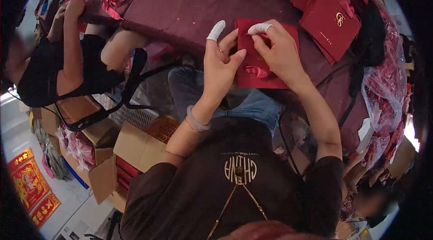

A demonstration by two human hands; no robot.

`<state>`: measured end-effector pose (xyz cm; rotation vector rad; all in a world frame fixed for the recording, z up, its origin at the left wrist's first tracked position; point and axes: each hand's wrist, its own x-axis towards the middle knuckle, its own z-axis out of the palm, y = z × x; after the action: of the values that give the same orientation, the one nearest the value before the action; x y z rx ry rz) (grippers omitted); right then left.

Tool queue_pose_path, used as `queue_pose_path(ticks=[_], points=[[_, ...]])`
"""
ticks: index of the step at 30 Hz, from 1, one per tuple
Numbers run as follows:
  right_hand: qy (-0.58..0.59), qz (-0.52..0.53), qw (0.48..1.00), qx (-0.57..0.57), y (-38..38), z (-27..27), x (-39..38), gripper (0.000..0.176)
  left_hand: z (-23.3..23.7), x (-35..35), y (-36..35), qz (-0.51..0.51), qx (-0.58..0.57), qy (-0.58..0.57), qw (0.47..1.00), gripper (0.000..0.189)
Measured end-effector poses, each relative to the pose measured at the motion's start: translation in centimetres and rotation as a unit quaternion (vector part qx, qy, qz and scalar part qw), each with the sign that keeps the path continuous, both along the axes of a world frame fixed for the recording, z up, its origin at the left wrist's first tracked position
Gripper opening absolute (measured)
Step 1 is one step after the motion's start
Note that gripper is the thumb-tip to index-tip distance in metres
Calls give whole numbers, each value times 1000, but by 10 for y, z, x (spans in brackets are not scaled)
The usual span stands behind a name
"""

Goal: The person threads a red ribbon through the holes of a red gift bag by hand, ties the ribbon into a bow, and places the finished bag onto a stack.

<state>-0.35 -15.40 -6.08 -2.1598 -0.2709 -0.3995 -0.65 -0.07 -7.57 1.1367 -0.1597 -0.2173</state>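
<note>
Head view: L hand [222, 61] & R hand [280, 50] both pinch red envelope [274, 82] lying btwn them.

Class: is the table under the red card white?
No, the red card between the left hand and right hand lies on a dark maroon table.
</note>
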Motion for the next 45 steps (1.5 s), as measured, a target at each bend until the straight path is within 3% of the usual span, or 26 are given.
queue_pose_path(ticks=[7,9,13,15,16,23,26,31,36,45], points=[[31,-10,999,2,5,3,0,12,-5,-1,-1,1,-8,-2,1000,71],[-70,-19,993,-91,7,-1,1,11,-4,-1,-3,14,-21,-5,1000,73],[-121,-12,983,-139,8,-1,-1,11,-3,0,0,13,-8,-10,1000,74],[-18,-4,1000,-18,3,2,1,11,-2,1,1,15,-8,-6,1000,74],[17,0,1000,-22,-2,5,1,11,-1,2,2,15,-8,-6,1000,74],[25,27,999,-20,-8,5,1,12,1,5,1,1,-35,30,999,71],[106,-19,988,113,-14,5,2,16,0,7,1,0,-42,42,998,70],[154,-35,972,174,-13,10,1,19,4,10,5,-9,-52,68,996,60],[69,-26,996,51,-8,6,3,18,5,11,6,-15,-45,83,995,60],[35,-6,999,-30,-4,4,3,15,-1,5,5,-40,-45,10,998,69]])
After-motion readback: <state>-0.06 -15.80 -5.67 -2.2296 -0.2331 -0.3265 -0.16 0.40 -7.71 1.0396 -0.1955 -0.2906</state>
